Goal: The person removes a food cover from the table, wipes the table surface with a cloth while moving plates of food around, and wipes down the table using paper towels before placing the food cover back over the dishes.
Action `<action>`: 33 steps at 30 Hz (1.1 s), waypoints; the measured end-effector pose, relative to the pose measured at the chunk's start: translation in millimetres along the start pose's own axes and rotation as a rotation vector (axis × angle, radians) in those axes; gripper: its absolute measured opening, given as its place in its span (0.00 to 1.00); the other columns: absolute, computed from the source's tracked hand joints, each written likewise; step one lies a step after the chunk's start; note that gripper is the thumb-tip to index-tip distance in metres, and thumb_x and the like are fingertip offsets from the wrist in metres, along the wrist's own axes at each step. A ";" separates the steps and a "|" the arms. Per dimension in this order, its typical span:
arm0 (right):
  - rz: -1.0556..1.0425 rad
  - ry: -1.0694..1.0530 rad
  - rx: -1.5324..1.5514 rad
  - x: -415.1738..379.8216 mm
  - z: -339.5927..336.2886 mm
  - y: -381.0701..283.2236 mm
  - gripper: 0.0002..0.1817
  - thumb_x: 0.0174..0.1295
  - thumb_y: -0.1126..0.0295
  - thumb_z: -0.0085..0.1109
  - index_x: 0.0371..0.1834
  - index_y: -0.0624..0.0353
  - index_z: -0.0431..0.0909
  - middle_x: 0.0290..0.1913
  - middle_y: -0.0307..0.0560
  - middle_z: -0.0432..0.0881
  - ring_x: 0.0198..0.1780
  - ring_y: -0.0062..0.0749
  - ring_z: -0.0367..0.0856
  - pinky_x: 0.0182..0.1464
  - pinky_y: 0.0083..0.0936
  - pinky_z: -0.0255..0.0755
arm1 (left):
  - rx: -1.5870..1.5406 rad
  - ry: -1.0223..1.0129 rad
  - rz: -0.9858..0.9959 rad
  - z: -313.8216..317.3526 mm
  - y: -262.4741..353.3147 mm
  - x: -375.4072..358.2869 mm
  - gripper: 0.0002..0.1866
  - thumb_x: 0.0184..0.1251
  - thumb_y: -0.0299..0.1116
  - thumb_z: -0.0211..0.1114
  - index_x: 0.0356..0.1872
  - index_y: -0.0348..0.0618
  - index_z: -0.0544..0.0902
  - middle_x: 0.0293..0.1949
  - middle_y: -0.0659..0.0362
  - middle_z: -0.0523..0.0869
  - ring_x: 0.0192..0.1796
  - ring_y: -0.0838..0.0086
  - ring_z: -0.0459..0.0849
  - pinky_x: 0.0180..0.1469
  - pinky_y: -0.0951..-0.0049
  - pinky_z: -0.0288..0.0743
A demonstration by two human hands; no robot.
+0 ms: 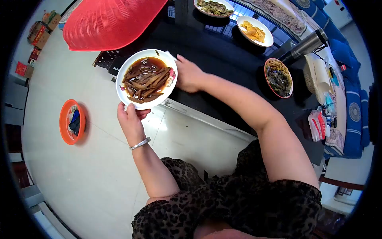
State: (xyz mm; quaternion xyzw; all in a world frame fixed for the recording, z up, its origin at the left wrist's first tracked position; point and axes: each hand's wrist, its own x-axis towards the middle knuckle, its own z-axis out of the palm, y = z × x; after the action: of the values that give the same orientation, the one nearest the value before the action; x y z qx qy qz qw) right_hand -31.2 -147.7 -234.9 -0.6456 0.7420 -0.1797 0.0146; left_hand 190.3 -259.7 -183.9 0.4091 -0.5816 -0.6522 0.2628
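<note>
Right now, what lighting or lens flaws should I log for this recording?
Head view: fisheye bowing toward the edges, with black corners; barred, bluish reflections in the glossy tabletop; specular glints on the sauce in the plate; small pale glare on the floor; fine print too small to read.

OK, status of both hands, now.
Left hand: closed on the rim of the plate of brown strips.
Right hand: against or just beside the plate's edge, fingers partly hidden; grip can't be told.

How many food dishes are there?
4: brown-food plate in the left hand; yellow-food plate; greenish-food plate beside it; bowl near the flask. The red cover may hide more.
</note>
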 end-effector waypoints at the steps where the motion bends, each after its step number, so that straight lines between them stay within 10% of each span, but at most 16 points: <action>1: -0.010 0.040 -0.078 11.2 3.1 19.8 0.29 0.65 0.57 0.50 0.68 0.56 0.65 0.68 0.57 0.66 0.69 0.51 0.63 0.74 0.50 0.48 | -0.005 0.002 -0.001 0.2 0.4 -1.1 0.19 0.71 0.31 0.46 0.57 0.30 0.67 0.32 0.52 0.86 0.27 0.72 0.86 0.30 0.80 0.76; 4: 0.235 -0.088 -0.271 38.3 -4.8 83.9 0.30 0.67 0.52 0.47 0.69 0.54 0.65 0.73 0.53 0.60 0.74 0.46 0.57 0.71 0.51 0.52 | -0.004 -0.009 -0.013 -3.6 -0.5 -1.3 0.18 0.71 0.31 0.46 0.56 0.30 0.68 0.31 0.52 0.86 0.26 0.72 0.86 0.29 0.80 0.76; 11: 0.910 0.378 -0.467 33.1 8.5 181.5 0.31 0.66 0.47 0.47 0.65 0.56 0.69 0.70 0.47 0.64 0.71 0.43 0.60 0.68 0.49 0.58 | 0.013 -0.003 -0.006 -8.2 -3.2 -8.5 0.17 0.70 0.31 0.46 0.55 0.30 0.68 0.30 0.52 0.86 0.26 0.72 0.86 0.28 0.80 0.76; 18: 0.063 0.111 -0.303 28.2 18.0 44.2 0.26 0.63 0.60 0.55 0.62 0.58 0.68 0.64 0.58 0.68 0.63 0.55 0.70 0.65 0.45 0.65 | -0.008 0.008 0.035 0.5 -1.9 -5.4 0.17 0.71 0.31 0.47 0.55 0.30 0.68 0.33 0.51 0.86 0.25 0.72 0.86 0.27 0.80 0.76; 20: 0.245 0.107 0.289 -9.8 -24.0 -15.5 0.26 0.62 0.62 0.55 0.63 0.57 0.67 0.65 0.57 0.67 0.62 0.52 0.70 0.65 0.47 0.63 | -0.009 -0.010 0.049 4.8 0.8 -7.0 0.18 0.71 0.31 0.47 0.56 0.31 0.67 0.34 0.51 0.86 0.24 0.72 0.86 0.28 0.80 0.76; 22: 0.004 0.215 -0.157 -32.2 -14.5 1.6 0.28 0.63 0.60 0.54 0.65 0.56 0.66 0.65 0.57 0.67 0.61 0.51 0.70 0.64 0.45 0.63 | -0.020 -0.040 0.054 10.9 2.3 -6.8 0.18 0.71 0.31 0.47 0.57 0.31 0.67 0.34 0.51 0.86 0.24 0.73 0.86 0.28 0.80 0.76; 24: 0.442 -0.243 -0.140 -42.0 -59.8 17.3 0.29 0.65 0.57 0.50 0.68 0.56 0.63 0.67 0.58 0.66 0.66 0.50 0.66 0.68 0.46 0.60 | -0.038 -0.077 0.046 12.8 -0.3 -8.0 0.19 0.71 0.31 0.47 0.58 0.30 0.67 0.34 0.51 0.86 0.24 0.73 0.86 0.28 0.81 0.76; 29: 0.574 0.198 -0.377 -94.8 -30.3 98.3 0.29 0.68 0.52 0.47 0.65 0.60 0.66 0.71 0.55 0.63 0.73 0.46 0.58 0.72 0.46 0.54 | -0.037 -0.162 0.032 43.7 -9.0 -18.8 0.17 0.71 0.31 0.47 0.55 0.31 0.68 0.33 0.51 0.86 0.24 0.73 0.86 0.27 0.82 0.76; 33: 0.409 0.048 -0.156 -153.3 -49.1 0.9 0.33 0.68 0.57 0.50 0.72 0.61 0.57 0.74 0.59 0.55 0.77 0.46 0.50 0.76 0.47 0.44 | -0.015 -0.240 0.022 68.9 -12.3 -23.4 0.15 0.73 0.33 0.47 0.54 0.34 0.69 0.35 0.53 0.86 0.26 0.74 0.86 0.28 0.82 0.75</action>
State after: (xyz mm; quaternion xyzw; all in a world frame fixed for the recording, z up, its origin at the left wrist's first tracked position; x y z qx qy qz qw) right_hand -19.1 12.2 -221.5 -0.4765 0.8693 -0.1303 -0.0171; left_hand 146.4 -200.8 -191.3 0.3198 -0.6084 -0.6979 0.2012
